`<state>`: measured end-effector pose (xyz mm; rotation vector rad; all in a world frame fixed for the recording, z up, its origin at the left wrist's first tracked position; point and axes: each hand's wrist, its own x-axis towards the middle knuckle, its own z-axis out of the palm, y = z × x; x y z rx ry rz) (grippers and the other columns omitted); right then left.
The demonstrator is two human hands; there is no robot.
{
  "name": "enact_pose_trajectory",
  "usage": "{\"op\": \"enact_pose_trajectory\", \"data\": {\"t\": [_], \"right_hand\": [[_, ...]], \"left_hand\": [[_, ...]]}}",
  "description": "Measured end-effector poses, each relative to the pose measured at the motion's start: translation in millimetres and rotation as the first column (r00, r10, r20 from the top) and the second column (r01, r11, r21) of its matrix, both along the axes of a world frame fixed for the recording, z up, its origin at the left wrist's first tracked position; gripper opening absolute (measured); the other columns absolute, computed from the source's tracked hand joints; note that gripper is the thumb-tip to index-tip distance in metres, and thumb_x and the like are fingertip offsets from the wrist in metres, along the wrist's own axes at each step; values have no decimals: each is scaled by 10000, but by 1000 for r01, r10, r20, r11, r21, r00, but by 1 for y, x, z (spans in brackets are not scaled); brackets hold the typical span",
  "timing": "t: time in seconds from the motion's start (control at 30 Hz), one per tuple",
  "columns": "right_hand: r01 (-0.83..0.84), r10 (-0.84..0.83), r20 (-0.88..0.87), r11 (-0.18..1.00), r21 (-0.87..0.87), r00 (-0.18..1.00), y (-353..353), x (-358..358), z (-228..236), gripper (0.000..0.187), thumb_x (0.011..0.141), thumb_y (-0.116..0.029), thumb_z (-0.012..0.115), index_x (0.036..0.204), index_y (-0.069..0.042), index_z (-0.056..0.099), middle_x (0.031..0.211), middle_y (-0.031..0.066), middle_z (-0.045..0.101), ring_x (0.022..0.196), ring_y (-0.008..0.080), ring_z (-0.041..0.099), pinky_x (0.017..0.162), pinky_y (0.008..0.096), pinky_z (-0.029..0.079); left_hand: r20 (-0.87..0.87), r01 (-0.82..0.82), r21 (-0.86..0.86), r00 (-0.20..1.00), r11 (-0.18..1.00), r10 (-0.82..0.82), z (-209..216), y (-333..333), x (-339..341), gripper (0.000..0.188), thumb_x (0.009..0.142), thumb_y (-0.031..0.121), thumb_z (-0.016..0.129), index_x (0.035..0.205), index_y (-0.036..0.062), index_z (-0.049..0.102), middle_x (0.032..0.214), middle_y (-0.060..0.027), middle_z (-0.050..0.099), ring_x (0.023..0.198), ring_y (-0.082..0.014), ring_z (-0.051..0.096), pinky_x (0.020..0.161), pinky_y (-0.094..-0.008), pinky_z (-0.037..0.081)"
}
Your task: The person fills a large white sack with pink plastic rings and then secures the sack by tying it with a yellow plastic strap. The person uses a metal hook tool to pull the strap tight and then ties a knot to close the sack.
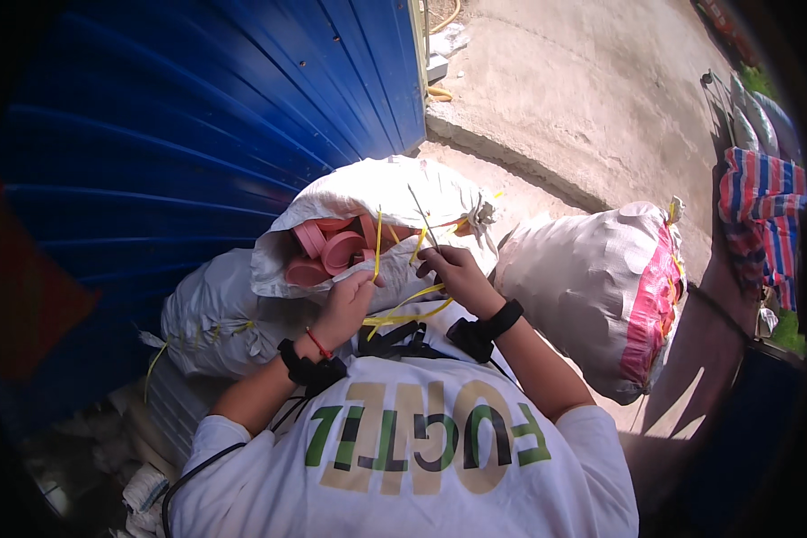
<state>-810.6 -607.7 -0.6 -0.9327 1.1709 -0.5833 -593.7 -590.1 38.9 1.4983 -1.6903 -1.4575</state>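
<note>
A white woven sack (368, 184) stands before me, its mouth partly open. Pink round plastic pieces (341, 251) show inside. Yellow twine (378, 242) runs through the edge at the right part of the mouth, and more of it trails down toward my chest. My left hand (348, 305) is closed at the near rim, pinching the yellow twine; whether it also grips the sack edge I cannot tell. Slightly farther right, my right hand (459, 276) is closed round a long thin needle (421, 208) that points up and away over the sack.
A full white sack with a pink band (583, 291) lies at the right; another white sack (215, 314) is at the left. Blue corrugated metal (242, 99) rises behind on the left. A concrete step (511, 161) crosses beyond. Striped fabric (762, 206) hangs far right.
</note>
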Motion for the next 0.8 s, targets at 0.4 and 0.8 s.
{"op": "enact_pose_trajectory", "data": {"t": [0.4, 0.8], "right_hand": [[203, -238, 169, 958, 204, 956, 5, 79, 5, 181, 882, -161, 470, 919, -7, 559, 568, -32, 422, 429, 64, 356, 384, 222, 282], [-93, 73, -128, 983, -159, 989, 26, 35, -5, 206, 889, -113, 449, 925, 31, 591, 772, 143, 612, 719, 216, 576, 675, 323, 446]], "left_hand": [[43, 156, -150, 988, 976, -152, 2, 48, -1, 219, 884, 92, 447, 1023, -21, 573, 795, -164, 626, 746, -208, 637, 670, -310, 473], [419, 241, -289, 902, 926, -104, -8, -4, 28, 270, 900, 192, 487, 1051, -11, 580, 989, -184, 552, 965, -325, 514, 849, -399, 403]]}}
